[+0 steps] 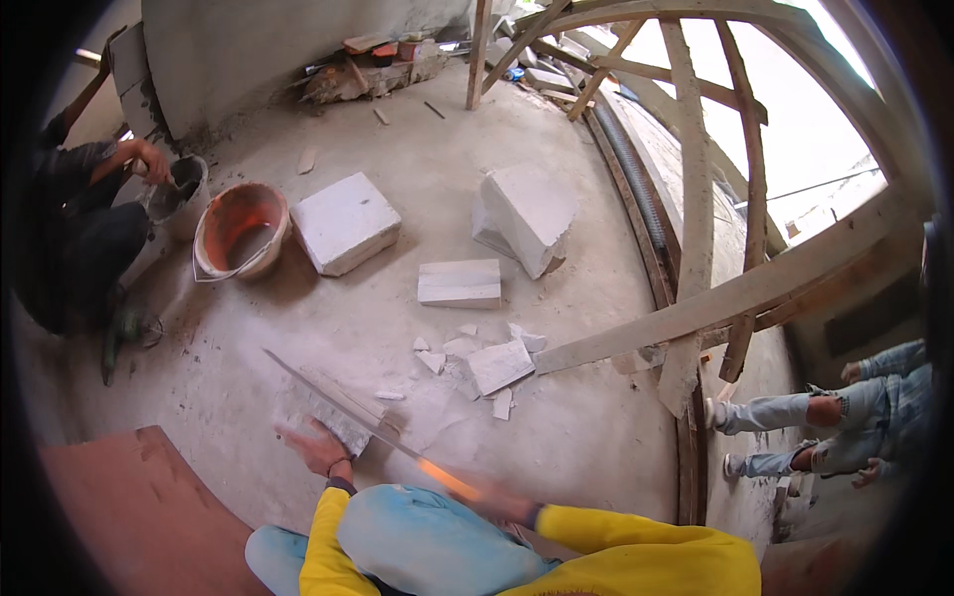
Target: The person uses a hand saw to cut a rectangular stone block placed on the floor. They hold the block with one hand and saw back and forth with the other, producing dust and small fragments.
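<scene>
A hand saw (338,399) with a long narrow blade and an orange handle lies across a pale lightweight block (348,431) on the floor. My right hand (507,504), smeared by motion, is closed round the saw's handle. My left hand (318,449) rests against the near side of the block, its fingers spread and stretched out. The blade runs just beyond this hand, its tip pointing away to the left. White dust covers the floor around the block. My knee hides part of the space between my arms.
Broken pieces (501,366), a small cut block (459,283) and larger blocks (348,223) (532,214) lie ahead. An orange-lined bucket (240,233) stands left, near a crouching person (84,219). Wooden framing (735,298) crosses the right, where another person (845,417) stands. A reddish board (139,507) lies near left.
</scene>
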Demonstrator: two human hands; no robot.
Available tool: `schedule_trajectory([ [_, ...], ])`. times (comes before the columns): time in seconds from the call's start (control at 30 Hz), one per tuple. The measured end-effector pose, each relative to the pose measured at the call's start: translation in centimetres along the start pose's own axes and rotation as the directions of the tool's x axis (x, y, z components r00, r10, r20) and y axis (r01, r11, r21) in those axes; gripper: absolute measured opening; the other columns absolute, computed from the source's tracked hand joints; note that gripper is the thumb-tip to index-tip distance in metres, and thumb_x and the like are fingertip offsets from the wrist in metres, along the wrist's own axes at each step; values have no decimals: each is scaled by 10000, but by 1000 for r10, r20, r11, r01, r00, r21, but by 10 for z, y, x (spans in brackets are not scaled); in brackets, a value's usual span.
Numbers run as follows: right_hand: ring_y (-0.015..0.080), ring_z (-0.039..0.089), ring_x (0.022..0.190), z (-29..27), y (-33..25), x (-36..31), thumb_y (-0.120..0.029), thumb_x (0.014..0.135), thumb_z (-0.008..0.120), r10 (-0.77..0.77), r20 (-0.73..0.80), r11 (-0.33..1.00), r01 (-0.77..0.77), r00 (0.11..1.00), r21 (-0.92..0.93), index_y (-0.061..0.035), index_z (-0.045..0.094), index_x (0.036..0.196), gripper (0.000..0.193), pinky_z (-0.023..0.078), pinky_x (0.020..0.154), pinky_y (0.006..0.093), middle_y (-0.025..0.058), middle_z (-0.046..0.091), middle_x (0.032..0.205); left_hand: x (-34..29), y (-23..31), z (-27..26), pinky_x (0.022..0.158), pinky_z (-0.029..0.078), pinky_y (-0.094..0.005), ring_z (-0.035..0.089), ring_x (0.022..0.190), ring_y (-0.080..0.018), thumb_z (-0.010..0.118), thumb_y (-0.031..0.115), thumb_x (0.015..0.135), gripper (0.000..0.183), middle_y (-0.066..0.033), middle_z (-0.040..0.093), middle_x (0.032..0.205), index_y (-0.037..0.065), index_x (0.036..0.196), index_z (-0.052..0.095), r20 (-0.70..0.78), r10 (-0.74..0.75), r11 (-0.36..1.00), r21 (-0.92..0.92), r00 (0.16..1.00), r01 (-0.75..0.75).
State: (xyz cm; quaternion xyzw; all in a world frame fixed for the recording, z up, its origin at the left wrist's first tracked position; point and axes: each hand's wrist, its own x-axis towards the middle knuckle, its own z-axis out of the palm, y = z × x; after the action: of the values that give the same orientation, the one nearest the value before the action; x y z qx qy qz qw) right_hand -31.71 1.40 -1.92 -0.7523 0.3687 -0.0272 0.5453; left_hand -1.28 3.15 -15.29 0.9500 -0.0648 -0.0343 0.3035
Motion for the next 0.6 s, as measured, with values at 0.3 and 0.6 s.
schedule_trajectory([
  [0.3, 244, 686, 1079, -47, -53, 34, -233, 992, 629, -171, -254, 969, 208, 952, 130, -28, 583, 1390, 450, 525, 938, 352, 162, 704, 1220, 14, 7, 10, 986, 503, -564, 557, 1241, -491, 534, 457, 996, 806, -313, 409, 1502, 147, 1622, 133, -17, -66, 998, 17, 998, 67],
  [0.6, 52, 496, 443, -205, -182, -23, -348, 1012, 649, -61, -846, 908, 382, 529, 174, -93, 579, 848, 311, 384, 403, 235, -39, 524, 576, 16, 14, 5, 975, 515, -551, 591, 1197, -456, 547, 461, 995, 831, -253, 463, 1443, 160, 1628, 99, 12, -101, 995, 14, 995, 100],
])
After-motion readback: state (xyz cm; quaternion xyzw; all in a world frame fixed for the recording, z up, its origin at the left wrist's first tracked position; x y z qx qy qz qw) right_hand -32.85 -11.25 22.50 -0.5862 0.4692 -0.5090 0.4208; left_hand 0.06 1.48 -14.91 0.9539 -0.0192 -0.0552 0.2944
